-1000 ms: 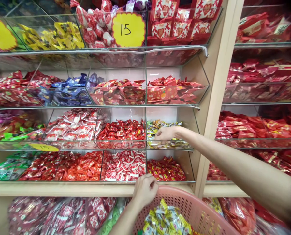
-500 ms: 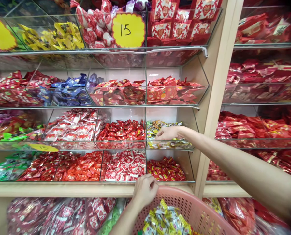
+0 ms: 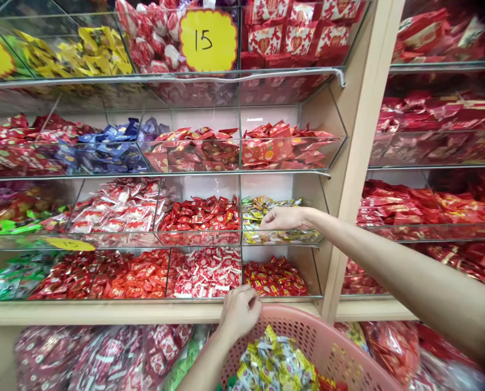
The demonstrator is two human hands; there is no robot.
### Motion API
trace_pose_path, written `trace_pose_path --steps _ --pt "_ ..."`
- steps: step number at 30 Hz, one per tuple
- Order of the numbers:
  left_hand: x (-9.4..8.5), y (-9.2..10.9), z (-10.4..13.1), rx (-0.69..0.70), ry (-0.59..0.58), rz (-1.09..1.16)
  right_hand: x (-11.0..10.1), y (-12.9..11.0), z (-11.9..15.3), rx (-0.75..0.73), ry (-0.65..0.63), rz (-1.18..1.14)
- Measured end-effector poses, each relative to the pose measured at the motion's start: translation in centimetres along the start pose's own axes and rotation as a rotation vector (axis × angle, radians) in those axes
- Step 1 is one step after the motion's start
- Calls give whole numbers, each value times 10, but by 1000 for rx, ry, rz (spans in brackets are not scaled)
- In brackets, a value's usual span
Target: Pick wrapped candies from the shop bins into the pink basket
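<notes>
The right hand (image 3: 281, 218) reaches over the clear front panel into a compartment of yellow-and-white wrapped candies (image 3: 258, 209), its fingers curled downward; whether its grip is clamped on any of them cannot be told. Those candies lie in the third shelf row, just right of a compartment of red wrapped candies (image 3: 201, 213) and above one of red-and-yellow wrapped candies (image 3: 275, 277). The left hand (image 3: 240, 308) rests with bent fingers at the rim of a pink perforated basket (image 3: 326, 347), the grip's closure hidden. Inside the basket lies a heap of yellow-and-white wrapped pieces (image 3: 272, 364), with some red ones beside it.
</notes>
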State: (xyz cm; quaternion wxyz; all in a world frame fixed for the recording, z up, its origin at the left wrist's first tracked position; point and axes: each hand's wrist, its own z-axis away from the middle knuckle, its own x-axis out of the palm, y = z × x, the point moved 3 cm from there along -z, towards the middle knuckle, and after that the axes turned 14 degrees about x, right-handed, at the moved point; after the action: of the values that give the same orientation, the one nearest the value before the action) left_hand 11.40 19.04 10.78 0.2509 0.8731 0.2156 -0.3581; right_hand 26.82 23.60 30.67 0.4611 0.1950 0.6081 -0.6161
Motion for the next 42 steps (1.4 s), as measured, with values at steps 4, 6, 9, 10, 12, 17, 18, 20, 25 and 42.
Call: trace_pose_path --steps 4,6,9,10,12,17,18,20,25,42 --pt "-1 1 0 -3 -5 -8 -2 3 0 -5 29 -7" --pt "-1 1 0 -2 -4 -11 -1 6 -2 -5 37 -32" --pt "-1 1 -1 1 -4 -15 -2 11 -7 0 54 -75" --pt "-1 1 -1 2 -6 -16 -4 13 -7 0 79 -97" --pt "-1 1 -1 6 -12 -18 -11 16 -6 -6 153 -150" --pt "-2 3 -1 7 -28 -37 -30 26 30 -50 294 -357" --pt "-1 3 -1 12 -35 -34 -30 28 42 -75 324 -400" --pt "-1 3 -2 15 -36 -36 -22 35 68 -112 374 -455" --pt "0 4 -2 6 -46 -27 54 65 109 3 189 -414" --pt "-1 5 -1 4 -45 -24 195 92 46 -316 216 127"
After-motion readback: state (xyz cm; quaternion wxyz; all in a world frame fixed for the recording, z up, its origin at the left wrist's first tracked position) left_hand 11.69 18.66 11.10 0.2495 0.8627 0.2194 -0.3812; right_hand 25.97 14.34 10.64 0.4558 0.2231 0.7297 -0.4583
